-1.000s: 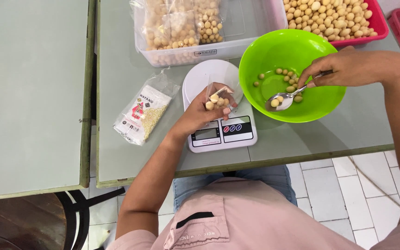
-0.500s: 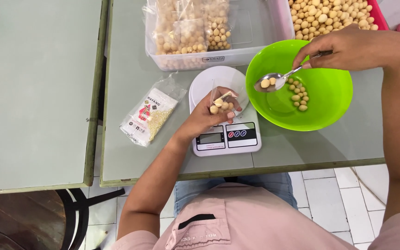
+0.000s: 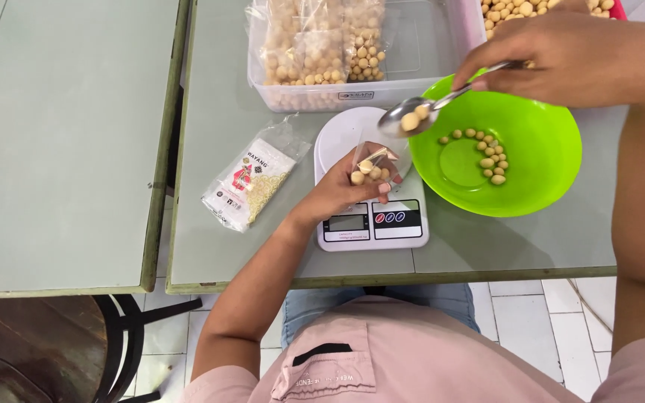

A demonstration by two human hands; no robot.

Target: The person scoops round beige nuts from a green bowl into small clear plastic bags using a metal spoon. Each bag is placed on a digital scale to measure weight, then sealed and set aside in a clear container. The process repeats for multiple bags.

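Observation:
My left hand (image 3: 341,190) holds a small clear plastic bag (image 3: 373,164) with a few pale round nuts in it, over the white kitchen scale (image 3: 371,221). My right hand (image 3: 561,56) grips a metal spoon (image 3: 412,114) carrying two nuts, its bowl hanging just above the bag and the scale's round platform. Under my right hand sits a bright green bowl (image 3: 543,145) with several loose nuts on its bottom.
A clear tub (image 3: 442,45) with filled nut bags (image 3: 315,41) stands behind the scale. A red tray (image 3: 516,7) of loose nuts is at the back right. A sealed packet of small seeds (image 3: 251,183) lies left of the scale. A dark chair (image 3: 46,351) stands below the table gap.
My right hand lifted the spoon with nuts out of the green bowl and carried it left toward the bag. My left hand stayed on the bag over the scale.

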